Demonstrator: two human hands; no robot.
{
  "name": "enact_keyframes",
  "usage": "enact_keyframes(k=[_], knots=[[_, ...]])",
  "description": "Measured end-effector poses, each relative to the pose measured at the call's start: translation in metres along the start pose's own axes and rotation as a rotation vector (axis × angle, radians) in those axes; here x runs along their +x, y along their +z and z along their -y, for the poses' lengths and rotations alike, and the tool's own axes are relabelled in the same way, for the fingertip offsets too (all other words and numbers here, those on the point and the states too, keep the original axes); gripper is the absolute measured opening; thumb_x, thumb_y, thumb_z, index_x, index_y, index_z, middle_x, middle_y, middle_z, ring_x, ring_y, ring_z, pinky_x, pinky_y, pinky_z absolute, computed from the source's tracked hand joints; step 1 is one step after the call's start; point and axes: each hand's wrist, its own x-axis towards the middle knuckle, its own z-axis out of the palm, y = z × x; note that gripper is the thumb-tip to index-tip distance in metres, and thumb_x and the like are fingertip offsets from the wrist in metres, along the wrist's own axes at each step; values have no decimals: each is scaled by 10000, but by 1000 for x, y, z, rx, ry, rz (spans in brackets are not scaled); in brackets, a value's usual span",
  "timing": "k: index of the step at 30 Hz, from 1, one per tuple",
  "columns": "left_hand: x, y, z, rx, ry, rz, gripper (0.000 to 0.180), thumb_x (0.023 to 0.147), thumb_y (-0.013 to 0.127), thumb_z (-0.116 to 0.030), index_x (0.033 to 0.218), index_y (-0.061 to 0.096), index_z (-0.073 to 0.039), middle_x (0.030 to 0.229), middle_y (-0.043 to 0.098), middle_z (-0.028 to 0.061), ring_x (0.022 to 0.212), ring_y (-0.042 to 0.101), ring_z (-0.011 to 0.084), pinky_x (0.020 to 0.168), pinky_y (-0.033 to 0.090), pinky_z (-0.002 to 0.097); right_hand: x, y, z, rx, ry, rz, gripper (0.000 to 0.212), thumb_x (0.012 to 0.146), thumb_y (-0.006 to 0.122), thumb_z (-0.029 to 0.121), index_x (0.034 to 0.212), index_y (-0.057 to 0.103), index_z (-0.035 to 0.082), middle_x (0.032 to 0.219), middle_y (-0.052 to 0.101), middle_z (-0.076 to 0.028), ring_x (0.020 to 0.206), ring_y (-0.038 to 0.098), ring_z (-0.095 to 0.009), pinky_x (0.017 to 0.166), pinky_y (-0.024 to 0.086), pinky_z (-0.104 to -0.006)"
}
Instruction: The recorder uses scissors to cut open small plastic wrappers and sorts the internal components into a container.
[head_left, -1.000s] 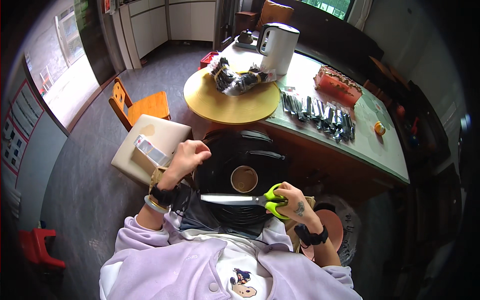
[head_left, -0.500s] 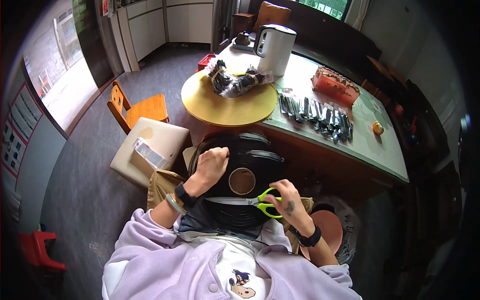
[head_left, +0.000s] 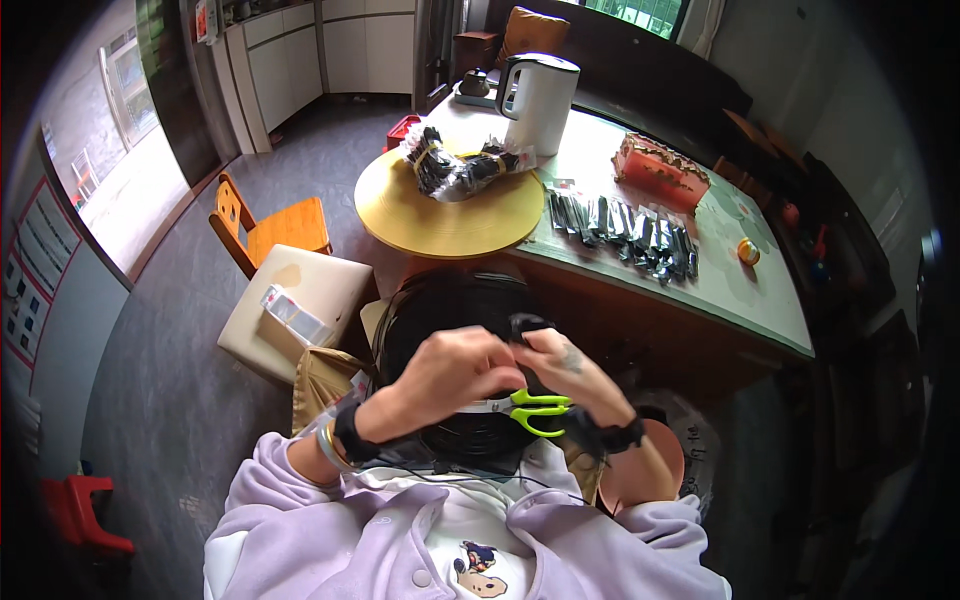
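A large coil of black strip (head_left: 450, 290) lies across my lap. My right hand (head_left: 570, 368) is raised over it, fingers closed on a small bunched black strip (head_left: 530, 326). Close beside it, my left hand (head_left: 462, 368) has its fingers curled in toward the right fingertips; motion blur hides what is between them. Scissors (head_left: 540, 412) with lime-green handles lie on the coil beneath my hands, their blades partly covered by my left hand. Neither hand grips the scissors.
A yellow round roll (head_left: 450, 228) on the table bears banded black packets (head_left: 435, 165). Behind it stand a white kettle (head_left: 543, 105) and, further right, a red box (head_left: 660, 175). Loose black packets (head_left: 620, 230) line the table (head_left: 720, 300). A cream stool (head_left: 255, 335) stands left.
My hands have come together above the coil from opposite sides. The right hand has left the scissors, which stay on the coil, and now holds a bunched black strip.
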Motion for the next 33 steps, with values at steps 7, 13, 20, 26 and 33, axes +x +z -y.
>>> enact_keyframes(k=[7,13,20,26,33], knots=[[29,-23,-24,-387,191,143,397,758,689,-207,1097,586,-28,841,662,92,776,646,199,940,389,355,-33,-16,79,-318,106,727,246,912,457,160,937,625,-18,812,669,-79,767,644,-158,712,499,-250],[33,-45,-31,-528,82,452,265,769,684,-133,994,636,-1,849,665,82,741,643,160,903,431,344,-37,-34,112,-404,240,845,255,924,447,173,981,613,-12,848,669,-82,789,646,-168,728,492,-244],[34,-64,-38,-739,-132,485,170,792,636,-19,959,643,8,871,658,110,766,620,107,735,490,226,-47,-49,115,-402,-45,616,180,897,509,111,978,595,-25,860,659,-72,798,636,-135,727,488,-245],[28,-55,-27,-878,-31,276,130,766,664,-27,893,668,2,831,657,64,864,576,109,708,464,222,-37,-50,73,50,-31,406,183,872,551,96,987,581,-42,849,650,-57,796,619,-117,714,478,-237],[33,-34,-16,-979,154,129,154,742,684,-12,896,689,-22,905,658,105,1078,510,183,800,451,267,-3,-22,33,96,-314,411,304,895,543,209,1065,563,-41,912,638,-68,857,599,-98,748,458,-194]])
